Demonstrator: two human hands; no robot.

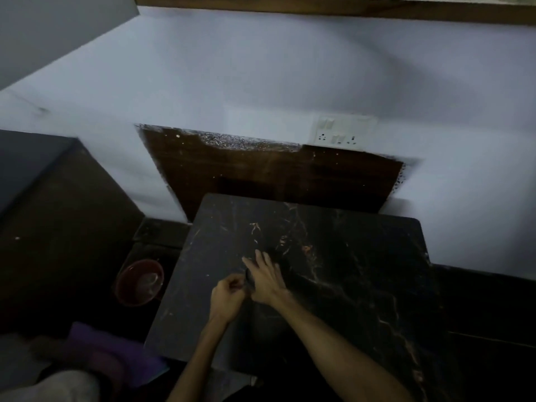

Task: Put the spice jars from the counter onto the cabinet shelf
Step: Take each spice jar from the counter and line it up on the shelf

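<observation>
Seemingly little is left to move: the dark marble table (333, 256) shows 0 spice jars, and no cabinet shelf is in view. Both hands meet near its 9 o'clock side. The left hand (227, 300) has its fingers curled, the right hand (265, 281) lies with fingers straight; something small and dark sits between them, too dim to name. A red bowl (140, 282) stands on the floor at 9 o'clock.
</observation>
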